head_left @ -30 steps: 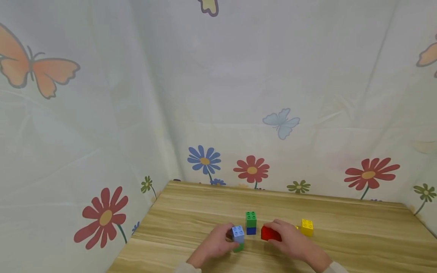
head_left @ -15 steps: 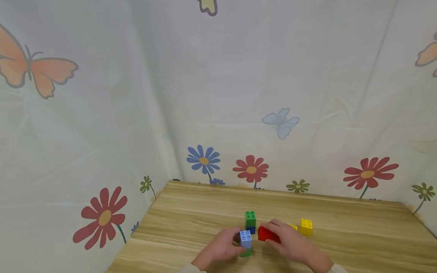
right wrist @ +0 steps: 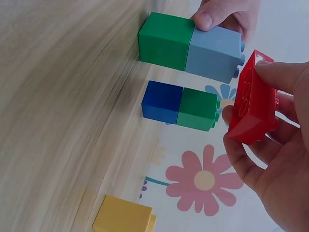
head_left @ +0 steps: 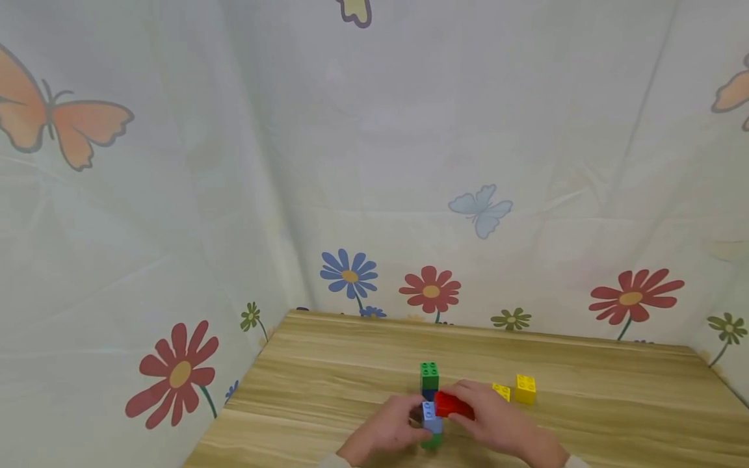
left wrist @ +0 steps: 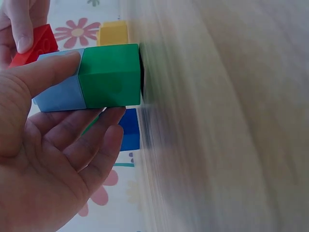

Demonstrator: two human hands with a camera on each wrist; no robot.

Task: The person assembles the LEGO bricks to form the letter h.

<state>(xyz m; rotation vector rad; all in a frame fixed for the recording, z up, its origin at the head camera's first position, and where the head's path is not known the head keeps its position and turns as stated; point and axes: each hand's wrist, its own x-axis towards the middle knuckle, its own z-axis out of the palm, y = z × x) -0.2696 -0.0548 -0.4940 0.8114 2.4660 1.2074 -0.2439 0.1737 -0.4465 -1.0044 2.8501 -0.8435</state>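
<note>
My left hand (head_left: 393,426) grips a light blue brick (head_left: 433,426) that sits on a green brick (left wrist: 110,76), its thumb on the near side and its fingers behind. In my right hand (head_left: 497,419) is a red brick (right wrist: 253,104), pinched between thumb and fingers. Tilted, it hangs just above the light blue brick's studs, and its hollow underside faces them in the right wrist view. A small gap separates the two there. Just behind stands a second stack, a green brick (head_left: 430,380) on a dark blue brick (right wrist: 162,102), touched by neither hand.
Two yellow bricks stand to the right: one yellow brick (head_left: 525,390) farther out, another yellow brick (head_left: 501,391) partly hidden by my right hand. All stand on a wood-grain table (head_left: 339,357). A flowered curtain (head_left: 374,162) hangs behind and at the left.
My left hand has moved right and slightly nearer with the light blue and green stack. My right hand has shifted the red brick left, from beside the stack to over its top.
</note>
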